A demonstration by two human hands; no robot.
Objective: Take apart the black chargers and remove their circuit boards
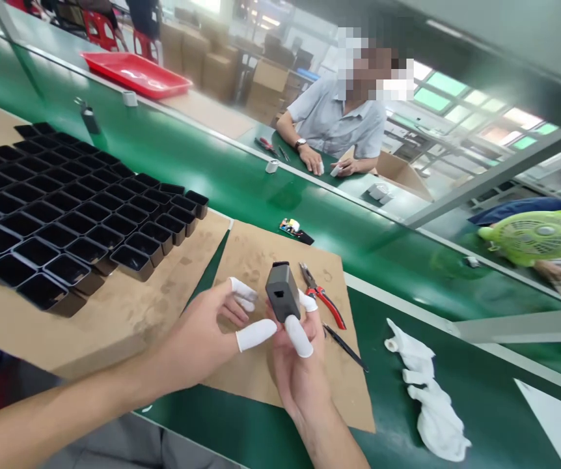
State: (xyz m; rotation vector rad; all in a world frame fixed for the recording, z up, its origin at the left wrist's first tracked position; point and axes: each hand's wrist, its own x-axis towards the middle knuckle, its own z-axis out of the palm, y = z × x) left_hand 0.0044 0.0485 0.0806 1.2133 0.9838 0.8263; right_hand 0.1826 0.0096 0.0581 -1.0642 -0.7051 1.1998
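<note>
While the black plastic tray of square cells (66,215) lies far left of the grip, the left hand (202,339) stands open beside it, fingers spread, holding nothing. The right hand (300,365) pinches the small dark grey plastic box (282,293) upright between capped thumb and forefinger. Red-handled pliers (322,294) lie just behind the grip. I think the box could slip and drop, because only two smooth caps hold it.

Matt dark plastic housing (282,292), white rubber finger covers (255,335), rough brown cardboard sheet (261,260), glossy black plastic trays (66,215), smooth green bench (202,169)
</note>
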